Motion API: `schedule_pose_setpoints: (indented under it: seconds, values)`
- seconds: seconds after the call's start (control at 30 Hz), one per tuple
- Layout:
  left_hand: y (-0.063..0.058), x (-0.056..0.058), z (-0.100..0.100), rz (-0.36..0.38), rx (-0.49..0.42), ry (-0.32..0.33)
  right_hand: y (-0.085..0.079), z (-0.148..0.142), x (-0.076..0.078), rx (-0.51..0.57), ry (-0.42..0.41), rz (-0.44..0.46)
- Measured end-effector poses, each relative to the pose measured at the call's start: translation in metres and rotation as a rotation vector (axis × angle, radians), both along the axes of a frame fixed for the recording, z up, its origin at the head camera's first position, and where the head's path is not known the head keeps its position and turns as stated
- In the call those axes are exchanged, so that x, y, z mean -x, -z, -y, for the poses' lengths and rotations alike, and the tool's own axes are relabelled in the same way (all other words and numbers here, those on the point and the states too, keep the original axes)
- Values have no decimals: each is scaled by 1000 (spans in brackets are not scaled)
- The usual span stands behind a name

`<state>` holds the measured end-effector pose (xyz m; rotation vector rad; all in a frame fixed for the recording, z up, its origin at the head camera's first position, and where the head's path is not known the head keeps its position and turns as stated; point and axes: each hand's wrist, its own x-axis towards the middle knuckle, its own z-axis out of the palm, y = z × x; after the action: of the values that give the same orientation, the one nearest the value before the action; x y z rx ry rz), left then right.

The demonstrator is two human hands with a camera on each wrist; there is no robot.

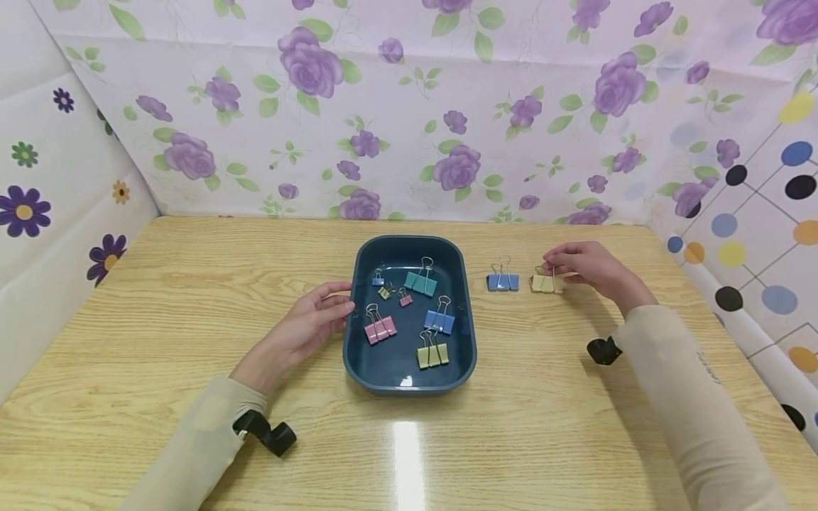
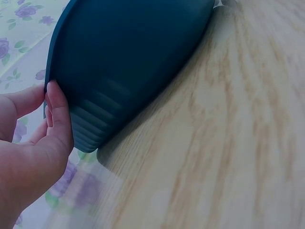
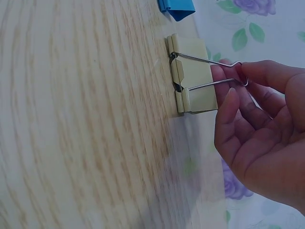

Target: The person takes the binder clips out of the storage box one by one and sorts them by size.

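Observation:
My left hand (image 1: 314, 318) pinches the left rim of a dark blue plastic tray (image 1: 349, 355), thumb and fingertips on its edge in the left wrist view. Off to the right, my right hand (image 1: 584, 268) holds a yellow binder clip (image 1: 546, 284) by its wire handles; the right wrist view shows the clip standing on the table with its jaw side down. Just left of that clip stands a blue binder clip (image 1: 503, 282). Inside the tray lie large teal (image 1: 421, 283), pink (image 1: 380, 330), blue (image 1: 439, 322) and yellow (image 1: 432, 355) binder clips, plus small blue, yellow and pink ones.
The wood-grain table (image 1: 537, 426) reaches back to a floral cloth (image 1: 409, 128). Patterned cloths also hang at the left and right sides. A black strap piece (image 1: 275, 434) juts from the left sleeve, another (image 1: 603, 350) from the right.

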<state>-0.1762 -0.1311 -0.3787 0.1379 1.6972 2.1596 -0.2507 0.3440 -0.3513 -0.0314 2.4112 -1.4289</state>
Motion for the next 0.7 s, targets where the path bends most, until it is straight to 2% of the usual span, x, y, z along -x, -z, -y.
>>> schedule_pose_setpoints:
  seconds: [0.43, 0.7]
  values:
    - [-1, 0, 0, 9, -1, -8, -1, -2, -2, -32, -17, -27]
    - [0, 0, 0, 8, -10, -8, -9, -1, -2, -10, 53, -70]
